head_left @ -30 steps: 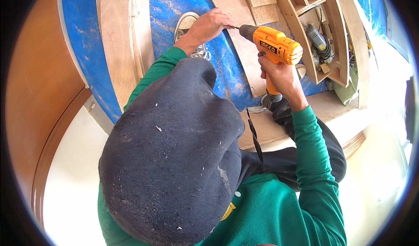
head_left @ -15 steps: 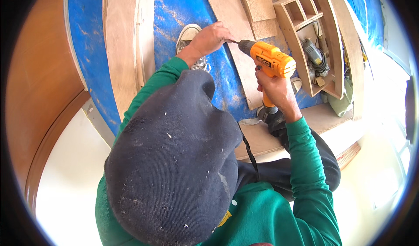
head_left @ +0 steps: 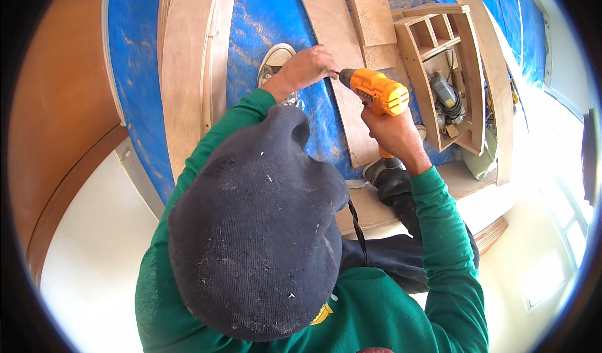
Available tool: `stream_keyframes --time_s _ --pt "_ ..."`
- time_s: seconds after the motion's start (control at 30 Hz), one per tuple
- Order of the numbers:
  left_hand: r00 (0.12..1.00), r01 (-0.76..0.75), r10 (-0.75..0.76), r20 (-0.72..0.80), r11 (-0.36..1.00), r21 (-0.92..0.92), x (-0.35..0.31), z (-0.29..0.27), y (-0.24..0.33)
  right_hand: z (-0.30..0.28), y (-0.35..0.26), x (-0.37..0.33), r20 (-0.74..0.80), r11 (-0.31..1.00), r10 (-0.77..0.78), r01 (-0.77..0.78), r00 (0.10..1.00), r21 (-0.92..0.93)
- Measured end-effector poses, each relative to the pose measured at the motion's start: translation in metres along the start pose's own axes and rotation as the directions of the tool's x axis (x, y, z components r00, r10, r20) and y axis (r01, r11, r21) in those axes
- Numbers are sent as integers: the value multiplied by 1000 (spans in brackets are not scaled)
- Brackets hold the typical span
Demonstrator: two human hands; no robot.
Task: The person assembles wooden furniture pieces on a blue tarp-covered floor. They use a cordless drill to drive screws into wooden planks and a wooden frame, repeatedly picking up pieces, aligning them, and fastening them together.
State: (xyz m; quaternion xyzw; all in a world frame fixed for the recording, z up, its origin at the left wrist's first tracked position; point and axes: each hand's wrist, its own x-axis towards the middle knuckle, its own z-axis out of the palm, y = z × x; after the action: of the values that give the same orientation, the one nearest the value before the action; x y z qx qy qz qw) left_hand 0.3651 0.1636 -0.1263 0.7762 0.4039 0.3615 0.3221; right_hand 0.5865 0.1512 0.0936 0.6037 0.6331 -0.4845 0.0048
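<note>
My right hand is wrapped round the grip of an orange power drill. The drill's dark chuck faces left, toward my left hand. Fingers of that left hand are pinched together on a thin dark drill bit at the front of the chuck. Both hands are above the blue sheet and a long plywood strip. My raised knee in dark trousers fills the middle of the view, with a shoe beyond it near my left hand. The fingertips partly hide the bit.
Blue sheeting dusted with sawdust covers the floor. Curved plywood pieces lie at left, and more boards at the back. An open wooden box at right holds a corded grey tool. A brown panel borders the left.
The drill has come slightly left and closer to my left hand, which stays pinched at the bit. The whole view has shifted a little.
</note>
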Motion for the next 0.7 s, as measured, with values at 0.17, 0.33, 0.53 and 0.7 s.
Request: stream_keyframes --time_s 0.17,0.33,0.53,0.7 --pt "1000 27 -28 -12 999 -40 -2 6 -5 1 2 -1 20 999 33 -32 999 -34" --pt "999 27 -27 19 1000 9 -1 7 -7 -1 -2 1 7 999 18 -18 1000 -39" --pt "995 95 -93 42 995 -40 -2 6 -6 2 -5 6 -4 999 33 -33 999 -35" --pt "1000 17 -17 10 1000 -20 -3 9 -9 2 -10 3 3 992 74 -74 997 -107"
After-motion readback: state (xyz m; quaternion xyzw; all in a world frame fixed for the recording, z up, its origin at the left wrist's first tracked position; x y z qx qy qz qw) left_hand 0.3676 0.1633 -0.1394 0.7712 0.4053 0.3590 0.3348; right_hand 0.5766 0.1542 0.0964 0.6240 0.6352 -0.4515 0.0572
